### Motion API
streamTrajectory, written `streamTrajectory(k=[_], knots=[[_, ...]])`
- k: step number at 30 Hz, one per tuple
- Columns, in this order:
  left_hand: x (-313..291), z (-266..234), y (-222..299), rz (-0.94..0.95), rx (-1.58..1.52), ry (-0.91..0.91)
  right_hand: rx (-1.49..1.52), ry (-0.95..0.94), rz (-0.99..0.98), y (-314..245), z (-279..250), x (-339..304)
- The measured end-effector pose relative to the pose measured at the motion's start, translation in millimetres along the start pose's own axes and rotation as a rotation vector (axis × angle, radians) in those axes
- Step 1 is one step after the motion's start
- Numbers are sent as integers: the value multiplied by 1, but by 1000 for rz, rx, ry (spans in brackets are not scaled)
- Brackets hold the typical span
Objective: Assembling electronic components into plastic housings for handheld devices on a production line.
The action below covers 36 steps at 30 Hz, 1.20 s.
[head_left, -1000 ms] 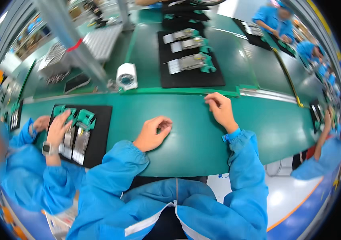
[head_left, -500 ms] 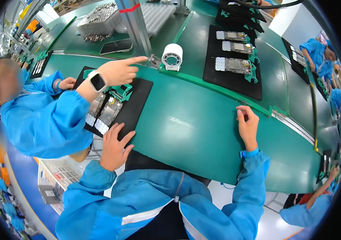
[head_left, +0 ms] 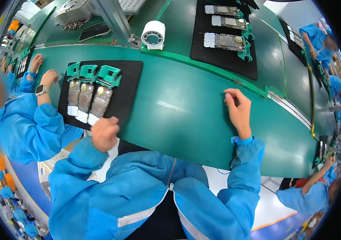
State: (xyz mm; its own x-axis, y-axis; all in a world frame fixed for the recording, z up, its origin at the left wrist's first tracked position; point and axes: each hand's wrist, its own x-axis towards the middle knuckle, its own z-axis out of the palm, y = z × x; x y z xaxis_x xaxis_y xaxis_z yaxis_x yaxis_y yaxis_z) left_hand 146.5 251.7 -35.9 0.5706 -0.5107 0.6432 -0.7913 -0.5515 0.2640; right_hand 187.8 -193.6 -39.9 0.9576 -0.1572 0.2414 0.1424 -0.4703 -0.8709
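My left hand (head_left: 105, 134) is closed, its fingers curled over the near edge of a black mat (head_left: 128, 86). Whether it grips that edge is hidden. Three circuit board assemblies lie side by side on the mat, each with a green plastic bracket at its far end and white pads at its near end. Nearest my left hand is the right-hand circuit board (head_left: 101, 100), below its green bracket (head_left: 108, 75). My right hand (head_left: 239, 114) rests at the right on the green tabletop (head_left: 174, 120), fingers loosely curled in and thumb near the index finger, with nothing visible between them.
A co-worker's hand (head_left: 49, 78) with a watch is beyond the mat at left. Behind a green rail (head_left: 202, 66) stand a white fan (head_left: 153, 35) and another black mat (head_left: 226, 64) with several boards. A metal post (head_left: 114, 20) and a phone (head_left: 94, 32) are at the back left.
The co-worker's pointing hand has drawn back left off the mat, uncovering the boards. My left hand has curled its spread fingers at the mat's edge. My view has shifted; my right hand stays curled.
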Motion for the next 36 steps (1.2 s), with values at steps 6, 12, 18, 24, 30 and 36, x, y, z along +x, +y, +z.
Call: streamTrajectory(k=[6,12,18,24,30,36], knots=[[58,39,104,94,-187,-22,314,-325,349,-79,36,-20],[73,49,124,224,-472,-60,310,-53,412,-111,55,-48],[74,-6,51,79,-531,-92,104,-9,319,-108,39,-58],[61,-30,-36,-423,-121,-158,-291,53,168,-122,4,-34],[47,-18,-56,-626,-85,-13,-328,-314,-220,-195,82,27],[51,-19,-46,-656,-148,-2,-508,-578,-566,-180,171,57]])
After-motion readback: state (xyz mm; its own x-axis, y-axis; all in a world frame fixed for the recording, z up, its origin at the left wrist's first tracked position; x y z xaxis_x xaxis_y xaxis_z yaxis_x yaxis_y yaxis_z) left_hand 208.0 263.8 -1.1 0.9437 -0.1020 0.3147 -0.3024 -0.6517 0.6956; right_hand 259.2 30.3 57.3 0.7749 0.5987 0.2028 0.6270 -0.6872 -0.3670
